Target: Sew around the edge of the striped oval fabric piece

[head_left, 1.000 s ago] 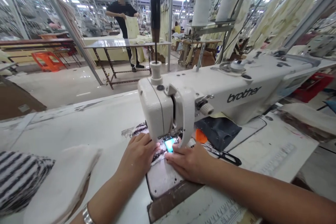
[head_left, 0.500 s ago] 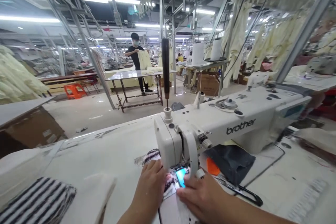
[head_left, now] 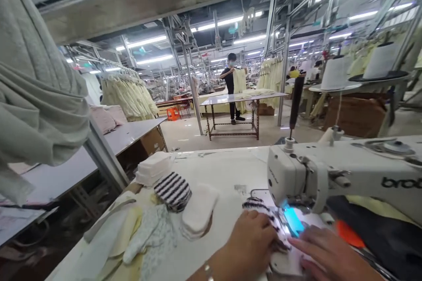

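A black-and-white striped fabric piece (head_left: 255, 203) lies beside the needle area of a white sewing machine (head_left: 286, 175). My left hand (head_left: 252, 239) is closed over its near part, fingers bent, and hides some of it. To the right of the needle, my right hand (head_left: 329, 250) has its fingers stretched toward the fabric's edge; whether they touch it I cannot tell. A bright blue patch (head_left: 293, 221) glows under the machine head between both hands.
Stacked striped pieces (head_left: 173, 189), white pads (head_left: 198, 210) and loose cloth scraps (head_left: 132, 232) lie on the left. Dark fabric (head_left: 379, 228) and an orange item (head_left: 350, 233) are at right. Grey cloth (head_left: 36, 83) hangs left. A person (head_left: 232, 81) holds a garment behind a table (head_left: 244, 96).
The view has swung left, so the machine and hands appear farther right. More striped fabric shows beyond my left hand. My right hand's fingers look more stretched out.
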A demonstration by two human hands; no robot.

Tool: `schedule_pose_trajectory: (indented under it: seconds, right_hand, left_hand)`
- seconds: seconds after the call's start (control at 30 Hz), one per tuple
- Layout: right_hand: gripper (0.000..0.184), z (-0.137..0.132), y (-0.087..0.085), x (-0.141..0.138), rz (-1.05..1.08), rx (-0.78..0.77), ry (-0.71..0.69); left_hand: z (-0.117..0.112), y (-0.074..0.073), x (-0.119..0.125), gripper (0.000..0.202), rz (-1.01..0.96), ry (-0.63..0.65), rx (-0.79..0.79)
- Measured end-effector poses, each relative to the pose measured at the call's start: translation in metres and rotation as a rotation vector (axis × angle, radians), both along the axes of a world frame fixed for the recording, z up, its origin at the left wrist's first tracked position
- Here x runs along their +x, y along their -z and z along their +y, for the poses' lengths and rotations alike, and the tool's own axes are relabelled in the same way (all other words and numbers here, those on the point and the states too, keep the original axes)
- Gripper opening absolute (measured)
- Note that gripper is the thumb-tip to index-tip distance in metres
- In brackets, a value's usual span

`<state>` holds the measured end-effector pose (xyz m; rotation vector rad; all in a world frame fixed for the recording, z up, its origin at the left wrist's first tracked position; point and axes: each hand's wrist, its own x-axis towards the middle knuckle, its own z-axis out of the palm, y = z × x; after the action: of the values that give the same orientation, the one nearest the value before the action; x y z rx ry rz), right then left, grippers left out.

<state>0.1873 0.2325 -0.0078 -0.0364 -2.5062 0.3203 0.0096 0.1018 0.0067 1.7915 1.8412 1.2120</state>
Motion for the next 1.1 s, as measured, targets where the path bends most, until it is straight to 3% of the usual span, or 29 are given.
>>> schedule_pose_trajectory:
  seconds: [0.07, 0.13, 0.23, 0.3, 0.33, 0.43, 0.7, 0.87, 1.1]
  right_hand:
    - [0.045, -0.013, 0.000, 0.008, -0.062, -0.264, 0.046]
    - [0.069, -0.029, -0.001, 0.011, -0.150, -0.646, 0.038]
    - [0.089, -0.049, -0.001, 0.007, -0.097, -1.283, -0.146]
    - [0.089, -0.056, -0.001, 0.004, -0.075, -1.492, -0.144]
    - [0.088, -0.058, 0.000, 0.004, -0.058, -1.547, -0.134]
    - [0.084, -0.060, 0.002, 0.009, -0.027, -1.609, -0.098]
    - [0.068, -0.058, 0.000, 0.022, -0.012, -1.582, 0.004]
    - [0.070, -0.056, 0.003, 0.022, 0.010, -1.592, -0.008]
    - [0.074, -0.056, 0.007, 0.018, 0.099, -1.724, -0.002]
  left_hand:
    - [-0.018, -0.003, 0.007, 0.019, -0.206, 0.003, -0.005]
    - [-0.033, -0.006, 0.012, 0.034, -0.441, -0.016, -0.024]
    - [-0.046, -0.011, 0.013, 0.039, -1.071, -0.110, -0.160]
    - [-0.051, -0.013, 0.013, 0.045, -1.289, -0.164, -0.204]
    - [-0.052, -0.013, 0.013, 0.046, -1.297, -0.167, -0.202]
    - [-0.055, -0.009, 0.013, 0.046, -1.205, -0.140, -0.180]
    - [-0.054, -0.003, 0.015, 0.043, -1.160, -0.144, -0.214]
    - [-0.054, 0.000, 0.013, 0.044, -1.160, -0.138, -0.220]
    - [-0.052, 0.006, 0.010, 0.048, -1.181, -0.196, -0.240]
